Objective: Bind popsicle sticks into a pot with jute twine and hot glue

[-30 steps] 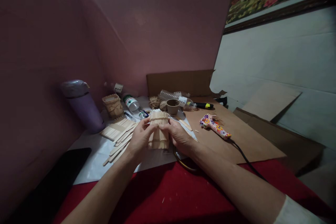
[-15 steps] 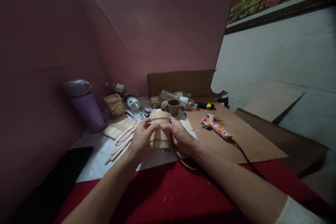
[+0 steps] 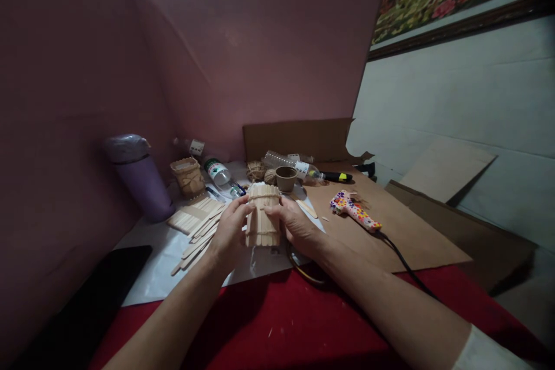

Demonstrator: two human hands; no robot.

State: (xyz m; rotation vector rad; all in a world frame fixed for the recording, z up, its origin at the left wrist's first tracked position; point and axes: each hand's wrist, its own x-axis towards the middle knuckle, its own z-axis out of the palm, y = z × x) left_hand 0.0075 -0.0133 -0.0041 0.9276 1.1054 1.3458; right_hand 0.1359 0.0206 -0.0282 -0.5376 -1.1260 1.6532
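Note:
Between my two hands is a small barrel-shaped holder [image 3: 263, 222] made of upright popsicle sticks, with twine bound round it near the top and the bottom. My left hand [image 3: 232, 225] grips its left side, and my right hand [image 3: 299, 224] grips its right side with the thumb across the front. Left of my left hand, loose popsicle sticks [image 3: 200, 243] lie beside a banded bundle of sticks [image 3: 191, 217] on white paper [image 3: 150, 280]. A small brown pot [image 3: 287, 179] stands just behind the holder.
A flower-patterned glue gun [image 3: 355, 211] with a black cord lies on cardboard [image 3: 416, 243] at right. Farther back are twine balls [image 3: 255, 170], plastic bottles [image 3: 219, 172], a black-and-yellow tool [image 3: 337, 177] and a decorated cup [image 3: 188, 178]. A purple tumbler [image 3: 145, 185] leans at left.
My left thumb has shifted left off the middle of the holder's front, showing more of its sticks. Both hands still hold it, and the view has moved slightly.

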